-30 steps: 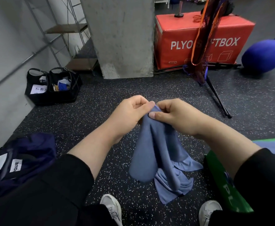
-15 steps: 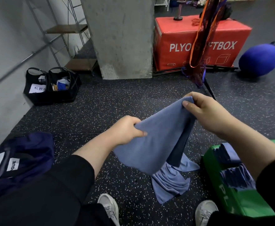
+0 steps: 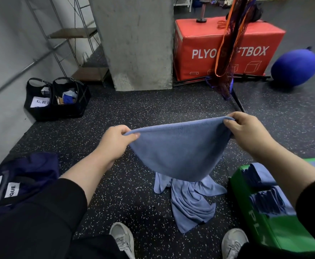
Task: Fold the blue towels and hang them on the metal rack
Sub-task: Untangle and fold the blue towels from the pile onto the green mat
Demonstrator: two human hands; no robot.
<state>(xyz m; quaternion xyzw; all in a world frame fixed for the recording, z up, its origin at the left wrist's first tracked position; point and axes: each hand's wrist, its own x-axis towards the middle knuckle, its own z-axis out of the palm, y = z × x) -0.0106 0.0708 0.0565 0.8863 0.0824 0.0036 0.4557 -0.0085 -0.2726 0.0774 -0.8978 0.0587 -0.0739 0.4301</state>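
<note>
Towels first: nearest, a crumpled blue towel [image 3: 190, 200] lies on the speckled floor [image 3: 134, 193] btwn 2 grey shoes [image 3: 122, 238], just left of a green box [image 3: 276, 234] w/ folded blue towels [image 3: 265, 191] on top. Above it, a 2nd blue towel [image 3: 179, 148] hangs spread out, held off the floor. Left hand [image 3: 113, 143] pinches its left corner, right hand [image 3: 246, 129] pinches the right corner, fingers curled on cloth. Farther back: black bags [image 3: 57, 100], concrete pillar [image 3: 136, 43], metal rack [image 3: 69, 34], red box [image 3: 225, 47], blue ball [image 3: 294, 66].
</note>
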